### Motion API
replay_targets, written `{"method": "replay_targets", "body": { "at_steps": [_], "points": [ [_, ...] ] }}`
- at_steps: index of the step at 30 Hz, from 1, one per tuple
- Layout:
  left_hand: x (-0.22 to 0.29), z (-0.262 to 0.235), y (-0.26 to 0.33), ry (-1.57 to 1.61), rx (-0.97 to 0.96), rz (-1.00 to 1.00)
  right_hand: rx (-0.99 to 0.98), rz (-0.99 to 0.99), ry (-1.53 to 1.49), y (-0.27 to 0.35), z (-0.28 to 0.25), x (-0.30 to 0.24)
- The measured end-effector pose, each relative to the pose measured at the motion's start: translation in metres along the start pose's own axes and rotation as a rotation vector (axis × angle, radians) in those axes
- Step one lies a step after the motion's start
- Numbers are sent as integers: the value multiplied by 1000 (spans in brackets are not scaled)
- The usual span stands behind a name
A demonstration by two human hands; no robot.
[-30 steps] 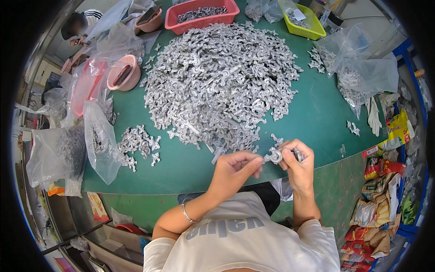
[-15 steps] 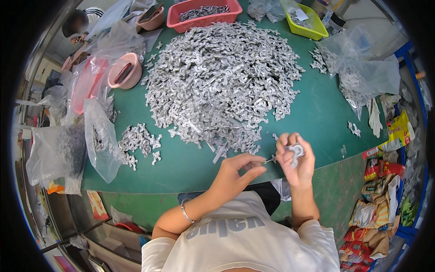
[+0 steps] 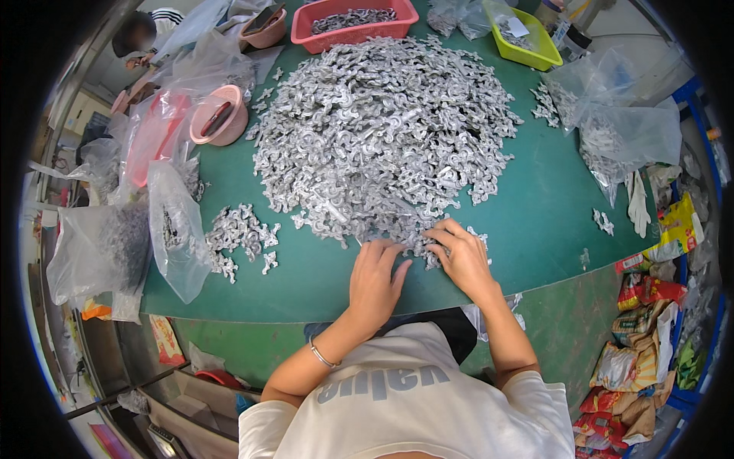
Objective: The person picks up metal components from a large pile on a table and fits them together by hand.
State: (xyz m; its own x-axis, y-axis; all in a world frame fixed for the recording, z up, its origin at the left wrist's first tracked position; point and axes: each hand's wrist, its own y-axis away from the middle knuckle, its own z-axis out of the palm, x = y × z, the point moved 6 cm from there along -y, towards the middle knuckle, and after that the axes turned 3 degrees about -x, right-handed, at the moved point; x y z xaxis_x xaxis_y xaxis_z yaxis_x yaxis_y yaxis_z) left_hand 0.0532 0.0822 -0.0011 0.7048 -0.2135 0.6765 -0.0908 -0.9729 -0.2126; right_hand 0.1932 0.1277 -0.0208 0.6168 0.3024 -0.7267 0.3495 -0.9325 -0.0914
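Note:
A large heap of small silver-grey metal castings [image 3: 382, 130] with curved, branching shapes covers the middle of the table. At its near edge my left hand [image 3: 375, 277] rests with fingers bent forward, fingertips by the castings, thumb apart and nothing visible between. My right hand [image 3: 462, 258] reaches onto the heap's front right edge, fingers spread over a few castings there. Whether its fingertips grip one of them is hard to see. A few castings also lie beside the right hand's fingers.
A smaller group of castings [image 3: 238, 236] lies to the left. Plastic bags of parts [image 3: 103, 249] crowd the left side, near a pink bowl [image 3: 222, 126]. At the back are a red basket [image 3: 306, 38] and a yellow-green basket [image 3: 535, 57]. A white glove [image 3: 637, 203] lies right. Another person [image 3: 141, 38] is far left.
Both hands have moved forward to the heap's near edge. The casting in my right hand and the small thin piece at my left fingertips are no longer seen in them.

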Motion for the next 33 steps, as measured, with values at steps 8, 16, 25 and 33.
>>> {"method": "replay_targets", "body": {
  "at_steps": [8, 16, 25, 33],
  "points": [
    [-7, 2, 3, -23, -1, 30, 97, 192, 164, 10, -32, 22],
    [-5, 5, 5, -36, -24, 5, 22, -11, 258, -1, -9, -6],
    [0, -2, -1, 176, 6, -21, 167, -65, -44, 8, -28, -13],
    [20, -15, -8, 702, -44, -23, 216, 37, -419, 27, -56, -41]
  ]
}}
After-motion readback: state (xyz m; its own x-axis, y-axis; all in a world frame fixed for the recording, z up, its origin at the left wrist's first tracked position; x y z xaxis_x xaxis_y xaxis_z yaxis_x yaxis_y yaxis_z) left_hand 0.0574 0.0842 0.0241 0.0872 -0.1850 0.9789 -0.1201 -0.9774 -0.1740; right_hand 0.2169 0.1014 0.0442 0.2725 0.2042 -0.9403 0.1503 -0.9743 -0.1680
